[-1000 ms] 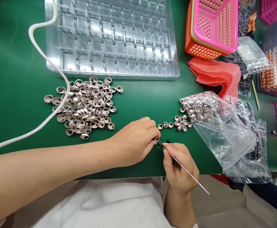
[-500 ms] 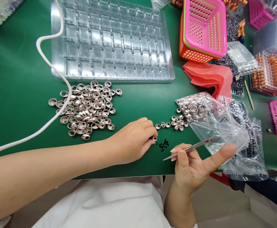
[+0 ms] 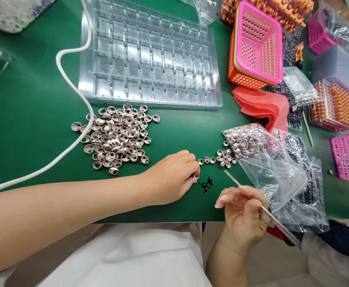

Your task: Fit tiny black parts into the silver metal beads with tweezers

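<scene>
At front centre of tabletop (image 3: 28,119): small cap (image 3: 196,175) pinched in left hand (image 3: 170,179) fingertips, resting on the green surface. Black bits (image 3: 206,184) just beside it, loose. Right hand (image 3: 243,217) closed around tweezers (image 3: 261,209), tips raised clear of the tabletop and pointing up toward the bag (image 3: 267,163); nothing visible in the tips.

Progress, as judged: big pile (image 3: 117,137) of caps left of the hand; short row (image 3: 219,157) spilling from the bag mouth at right, bag well filled. Clear tray (image 3: 150,56) behind, pockets apparently unfilled, glare prevents certainty. Judged early stage; most pieces unhandled.

Edges and room: near tabletop edge close under both wrists. Open green strip between pile and row, wide enough for the hands. White hose (image 3: 73,83) curving along the pile's left side, touching it. Pink basket (image 3: 256,44) and red cloth (image 3: 264,105) well apart, far right.
</scene>
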A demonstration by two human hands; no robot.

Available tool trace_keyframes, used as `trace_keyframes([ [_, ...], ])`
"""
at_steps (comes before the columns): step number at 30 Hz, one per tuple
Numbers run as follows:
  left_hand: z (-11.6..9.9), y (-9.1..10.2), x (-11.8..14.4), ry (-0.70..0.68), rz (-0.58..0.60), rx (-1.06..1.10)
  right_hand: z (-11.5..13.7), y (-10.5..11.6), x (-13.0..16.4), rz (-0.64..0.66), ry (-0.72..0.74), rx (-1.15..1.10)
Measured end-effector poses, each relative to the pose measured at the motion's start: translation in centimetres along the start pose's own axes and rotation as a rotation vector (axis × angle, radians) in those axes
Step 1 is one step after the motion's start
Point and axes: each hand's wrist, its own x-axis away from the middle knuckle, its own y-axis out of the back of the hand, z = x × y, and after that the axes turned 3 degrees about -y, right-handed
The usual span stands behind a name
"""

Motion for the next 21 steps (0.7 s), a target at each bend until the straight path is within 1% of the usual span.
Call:
trace_keyframes([
  [4,-0.2,0.2,-0.1,0.018,0.017,-0.005,0.1,-0.5,-0.6,-0.026,0.130,0.196],
  [6,-0.3,0.2,-0.1,0.020,0.020,-0.010,0.3,-0.7,-0.8,-0.027,0.158,0.283],
  [9,-0.3,0.2,-0.1,0.013,0.015,-0.015,0.4,-1.3,-0.7,-0.019,0.136,0.359],
  [12,-0.3,0.1,-0.1,0.003,0.003,-0.023,0.0,-2.2,-0.2,-0.052,0.103,0.436],
  [16,-0.2,0.0,-0.1,-0.007,-0.017,-0.025,-1.1,-2.9,0.4,-0.102,0.114,0.497],
  [21,-0.3,0.1,0.0,0.000,-0.014,-0.007,-1.6,-3.1,0.7,-0.103,0.135,0.616],
])
